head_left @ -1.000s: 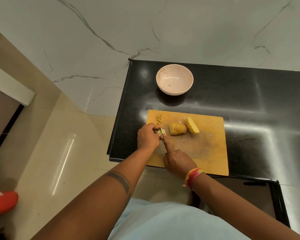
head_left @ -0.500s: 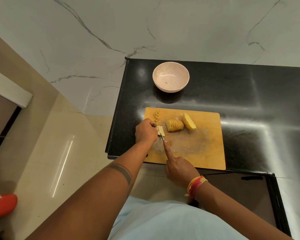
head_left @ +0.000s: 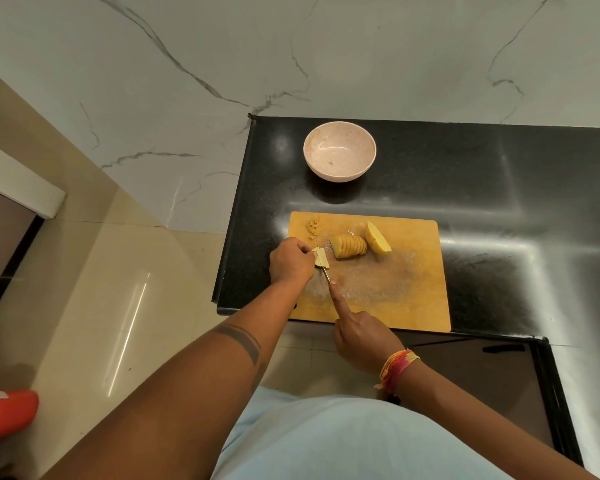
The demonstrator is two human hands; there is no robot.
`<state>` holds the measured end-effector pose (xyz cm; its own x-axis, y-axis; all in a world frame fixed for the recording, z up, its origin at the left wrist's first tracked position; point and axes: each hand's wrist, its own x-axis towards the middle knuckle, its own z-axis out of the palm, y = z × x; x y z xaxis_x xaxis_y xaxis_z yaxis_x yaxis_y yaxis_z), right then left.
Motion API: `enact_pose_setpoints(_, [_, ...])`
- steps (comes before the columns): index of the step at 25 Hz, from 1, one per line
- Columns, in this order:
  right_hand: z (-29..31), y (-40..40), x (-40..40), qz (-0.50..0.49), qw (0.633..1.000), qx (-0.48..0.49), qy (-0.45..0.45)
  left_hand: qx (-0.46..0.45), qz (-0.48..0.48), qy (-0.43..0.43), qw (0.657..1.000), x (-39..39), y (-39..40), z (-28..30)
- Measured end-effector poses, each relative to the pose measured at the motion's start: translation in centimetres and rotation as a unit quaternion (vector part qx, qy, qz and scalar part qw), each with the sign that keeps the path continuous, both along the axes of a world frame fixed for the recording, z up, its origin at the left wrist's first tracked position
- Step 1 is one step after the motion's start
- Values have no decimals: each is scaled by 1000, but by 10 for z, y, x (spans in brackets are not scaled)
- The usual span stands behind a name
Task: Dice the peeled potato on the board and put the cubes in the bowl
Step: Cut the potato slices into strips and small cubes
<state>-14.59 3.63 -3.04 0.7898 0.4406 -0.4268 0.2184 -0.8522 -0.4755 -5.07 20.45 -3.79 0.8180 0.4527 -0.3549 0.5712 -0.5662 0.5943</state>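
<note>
A wooden cutting board (head_left: 413,289) lies on the black counter. On it sit a sliced potato half (head_left: 349,246), an uncut potato half (head_left: 378,238) to its right, and a small heap of cubes (head_left: 313,228) at the far left corner. My left hand (head_left: 290,259) pins a few pale potato slices (head_left: 321,257) flat at the board's left side. My right hand (head_left: 359,332) grips a knife (head_left: 325,273), index finger stretched along its back, blade against those slices. The pink bowl (head_left: 339,151) stands beyond the board and holds no cubes.
The black counter (head_left: 499,202) ends just left of the board, with tiled floor below. A marble wall rises behind the bowl. A dark hob panel (head_left: 482,375) sits at the near right. An orange object (head_left: 4,414) shows at the lower left edge.
My right hand has drawn back toward me along the board, pulling the knife through the slices. My left hand stays on the slices. The view shifted slightly.
</note>
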Motion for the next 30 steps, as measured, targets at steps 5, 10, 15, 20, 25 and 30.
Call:
enact_pose_setpoints(5, [6,-5,-9,7,1000,6,-3,1,2,8,1000,1,2,-1])
enact_pose_setpoints(10, [14,4,2,-26,998,41,-28,0,0,16,1000,2,5,1])
enact_pose_setpoints(15, [13,24,31,-38,998,43,0,1,4,18,1000,2,5,2])
enact_pose_setpoints(20, [7,36,44,-41,998,44,15,7,7,12,1000,2,5,2])
enact_pose_setpoints(25, [7,37,48,-41,998,42,26,0,17,17,1000,4,5,3])
enact_pose_setpoints(30, [4,39,42,-52,997,50,26,-6,49,18,999,4,1,1])
